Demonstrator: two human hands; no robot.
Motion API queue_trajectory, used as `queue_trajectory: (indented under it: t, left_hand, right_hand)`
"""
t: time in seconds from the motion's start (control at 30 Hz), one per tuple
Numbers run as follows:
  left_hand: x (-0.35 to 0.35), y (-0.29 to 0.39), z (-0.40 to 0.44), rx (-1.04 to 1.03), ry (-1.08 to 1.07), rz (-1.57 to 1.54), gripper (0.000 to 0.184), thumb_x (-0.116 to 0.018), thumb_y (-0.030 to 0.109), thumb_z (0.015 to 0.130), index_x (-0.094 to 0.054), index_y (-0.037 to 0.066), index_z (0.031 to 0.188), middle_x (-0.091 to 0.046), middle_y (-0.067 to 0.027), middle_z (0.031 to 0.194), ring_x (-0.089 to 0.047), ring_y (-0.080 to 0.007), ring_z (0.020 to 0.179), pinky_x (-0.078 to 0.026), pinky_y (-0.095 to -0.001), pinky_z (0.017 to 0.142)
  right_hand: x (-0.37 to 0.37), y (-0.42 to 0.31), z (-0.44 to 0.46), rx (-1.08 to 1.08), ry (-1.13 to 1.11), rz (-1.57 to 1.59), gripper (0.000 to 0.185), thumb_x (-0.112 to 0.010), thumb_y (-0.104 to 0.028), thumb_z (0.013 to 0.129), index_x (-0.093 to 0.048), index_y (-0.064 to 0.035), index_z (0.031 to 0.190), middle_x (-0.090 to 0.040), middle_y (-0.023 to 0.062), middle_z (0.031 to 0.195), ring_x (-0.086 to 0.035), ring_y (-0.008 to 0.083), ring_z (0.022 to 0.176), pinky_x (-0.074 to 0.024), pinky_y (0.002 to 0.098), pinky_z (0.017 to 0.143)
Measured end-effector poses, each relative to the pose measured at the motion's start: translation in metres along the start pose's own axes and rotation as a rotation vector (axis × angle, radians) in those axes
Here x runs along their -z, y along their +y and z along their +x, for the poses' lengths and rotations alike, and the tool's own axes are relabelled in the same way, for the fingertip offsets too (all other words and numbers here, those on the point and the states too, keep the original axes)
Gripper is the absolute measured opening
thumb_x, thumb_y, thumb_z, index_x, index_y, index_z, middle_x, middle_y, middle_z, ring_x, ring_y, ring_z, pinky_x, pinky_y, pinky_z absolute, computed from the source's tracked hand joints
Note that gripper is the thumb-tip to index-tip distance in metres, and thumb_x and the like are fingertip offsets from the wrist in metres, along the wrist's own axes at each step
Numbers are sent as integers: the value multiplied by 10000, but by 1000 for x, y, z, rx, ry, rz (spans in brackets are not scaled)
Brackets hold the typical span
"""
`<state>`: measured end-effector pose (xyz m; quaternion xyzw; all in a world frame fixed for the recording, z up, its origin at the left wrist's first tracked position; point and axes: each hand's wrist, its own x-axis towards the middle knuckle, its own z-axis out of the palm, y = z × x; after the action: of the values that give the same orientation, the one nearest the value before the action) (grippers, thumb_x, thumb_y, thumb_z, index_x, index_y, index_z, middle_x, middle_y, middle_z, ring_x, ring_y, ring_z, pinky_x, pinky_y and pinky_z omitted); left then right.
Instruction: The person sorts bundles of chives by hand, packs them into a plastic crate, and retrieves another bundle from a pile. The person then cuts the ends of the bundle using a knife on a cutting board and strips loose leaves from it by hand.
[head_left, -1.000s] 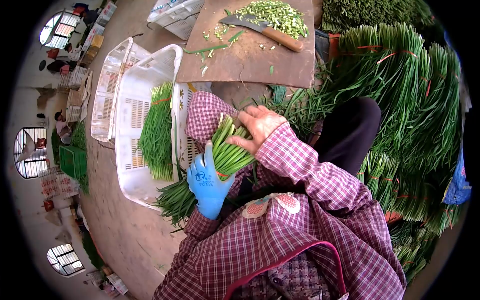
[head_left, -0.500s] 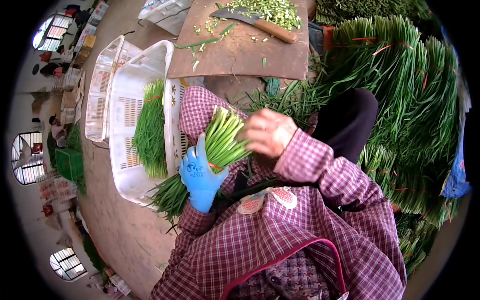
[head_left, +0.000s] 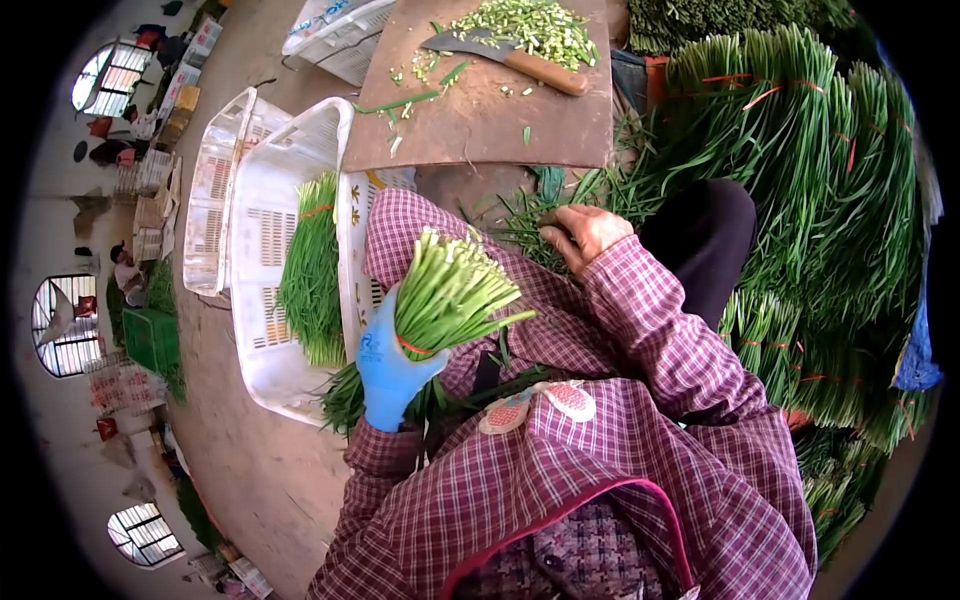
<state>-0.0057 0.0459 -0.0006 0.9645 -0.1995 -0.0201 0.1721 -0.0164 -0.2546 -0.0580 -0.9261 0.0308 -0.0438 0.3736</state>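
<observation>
My left hand (head_left: 385, 365), in a blue glove, is wrapped round a bundle of garlic chives (head_left: 450, 295). A red band circles the bundle just above the fingers, and the pale cut ends fan out upward. One stalk sticks out to the right. The dark leaf ends hang below the hand, partly hidden by the sleeve. My bare right hand (head_left: 588, 236) is apart from the bundle, over the loose green leaves (head_left: 525, 225) between my knees. Its fingers are curled together, and whatever they hold, if anything, is hidden.
A white crate (head_left: 262, 290) at the left holds a banded chive bundle (head_left: 315, 270). Ahead, a board (head_left: 440, 135) carries a wooden-handled knife (head_left: 545, 72) and chopped pieces (head_left: 530, 28). Stacked chive bundles (head_left: 790, 150) line the right side. Several people are far left.
My right hand has left the cut ends of the bundle and moved right and away, over the loose leaves. The bundle's ends are more spread. The view has shifted slightly.
</observation>
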Motion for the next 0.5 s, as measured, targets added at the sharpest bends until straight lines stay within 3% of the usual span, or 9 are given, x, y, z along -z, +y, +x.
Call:
queue_trajectory:
  t: [0.07, 0.13, 0.23, 0.27, 0.33, 0.37, 0.4, 0.47, 0.5]
  left_hand:
    - [17, -9, 6, 47, -153, -438, 951, -882, 255, 570, -434, 3, 1371, -604, -187, 1206, -619, -296, 1089, -489, -404, 943]
    - [45, -8, 12, 64, -192, -482, 969, -898, 225, 561, -427, -24, 1370, -605, -163, 1244, -612, -250, 1114, -481, -386, 973]
    - [79, -6, 23, 287, -467, -987, 995, -906, 132, 522, -427, -14, 1381, -602, -128, 1243, -613, -217, 1102, -484, -352, 990]
    - [84, -12, 24, 283, -463, -979, 995, -906, 132, 522, -427, -14, 1381, -602, -128, 1243, -613, -217, 1102, -484, -352, 990]
    - [70, -55, 20, 385, -671, -1161, 974, -893, 96, 536, -425, -12, 1383, -597, -137, 1254, -601, -230, 1128, -487, -353, 991]
    - [56, -86, 14, 428, -769, -1218, 962, -883, 85, 550, -422, -9, 1388, -593, -145, 1260, -595, -240, 1143, -487, -364, 994]
    - [42, -118, 8, 474, -866, -1265, 950, -873, 74, 564, -418, -6, 1393, -590, -152, 1267, -588, -250, 1157, -487, -376, 996]
    - [-7, -153, -7, 337, -930, -1431, 941, -852, 124, 616, -382, 1, 1423, -552, -195, 1309, -562, -310, 1192, -490, -422, 994]
    - [-18, -147, -7, 290, -954, -1485, 939, -845, 141, 634, -370, 4, 1433, -539, -209, 1323, -553, -330, 1204, -491, -438, 993]
  right_hand:
    - [11, -9, 12, 106, 16, 194, 257, -581, -245, 943, -680, -28, 1038, -693, 160, 961, -679, 303, 872, -531, 375, 788]
    - [28, -36, 21, 301, 71, 550, 264, -570, -213, 955, -666, -5, 1087, -702, 159, 977, -689, 267, 887, -530, 361, 814]
    - [29, -65, 44, 331, 32, 847, 298, -616, -200, 920, -611, -6, 1146, -701, 139, 1011, -691, 241, 901, -548, 343, 815]
    - [43, -81, 46, 321, -85, 844, 355, -633, -222, 916, -586, -11, 1198, -685, 148, 1068, -679, 239, 941, -532, 362, 863]
    - [28, -93, 55, 651, -78, 860, 378, -609, -272, 942, -592, -52, 1249, -672, 104, 1154, -658, 228, 959, -510, 358, 867]
    - [24, -85, 62, 675, -147, 717, 358, -637, -295, 923, -631, -66, 1198, -693, 106, 1081, -662, 230, 963, -510, 366, 870]
    - [9, -66, 72, 374, -297, 619, 330, -642, -307, 917, -665, -59, 1135, -705, 128, 992, -680, 224, 917, -527, 364, 833]
    - [16, -49, 78, 115, -406, -214, 312, -636, -288, 922, -672, -43, 1113, -706, 146, 936, -696, 232, 868, -546, 369, 792]
    - [20, -41, 69, 229, -234, 79, 311, -620, -287, 931, -670, -34, 1105, -704, 147, 940, -699, 243, 843, -553, 372, 779]
